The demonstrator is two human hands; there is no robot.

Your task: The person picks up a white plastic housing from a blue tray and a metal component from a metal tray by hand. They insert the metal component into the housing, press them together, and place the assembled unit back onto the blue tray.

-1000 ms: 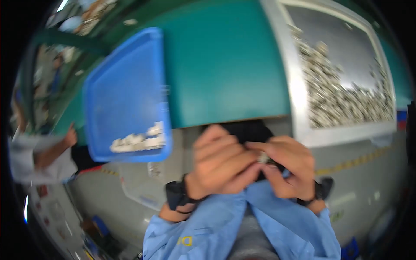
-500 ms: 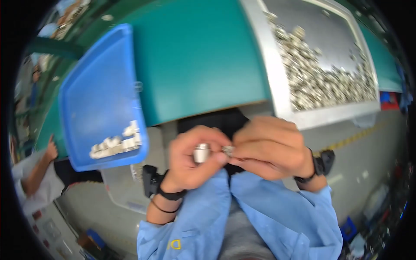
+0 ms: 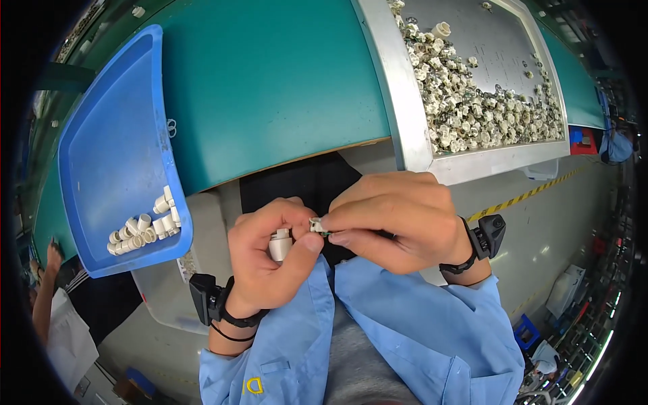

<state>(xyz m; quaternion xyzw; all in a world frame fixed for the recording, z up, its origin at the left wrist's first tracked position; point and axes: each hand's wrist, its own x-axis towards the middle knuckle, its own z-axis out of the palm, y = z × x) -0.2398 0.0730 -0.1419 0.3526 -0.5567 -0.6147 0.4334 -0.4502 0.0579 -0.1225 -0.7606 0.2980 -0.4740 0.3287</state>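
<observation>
My left hand (image 3: pixel 266 263) is curled round a white cylindrical plastic piece (image 3: pixel 279 246), held upright against the palm. Between its thumb and index finger, and the fingertips of my right hand (image 3: pixel 401 219), sits a small white part (image 3: pixel 316 225) with a bit of green at its lower edge. My right hand pinches that part from the right; its inner fingers are partly hidden. Both hands are held in front of my body, just off the near edge of the green table (image 3: pixel 270 88).
A blue tray (image 3: pixel 163 81) at the left holds several white cylinders (image 3: pixel 144 223). To the right, a metal-rimmed tray (image 3: pixel 381 81) carries a heap of small white parts (image 3: pixel 472 115), with a larger white cylinder (image 3: pixel 441 30) on it. Another person's arm (image 3: pixel 46 297) shows at far left.
The view has shifted, so tray, table and hands appear further left and sharper. The small part at my fingertips now shows more white and some green. Both hands keep their holds.
</observation>
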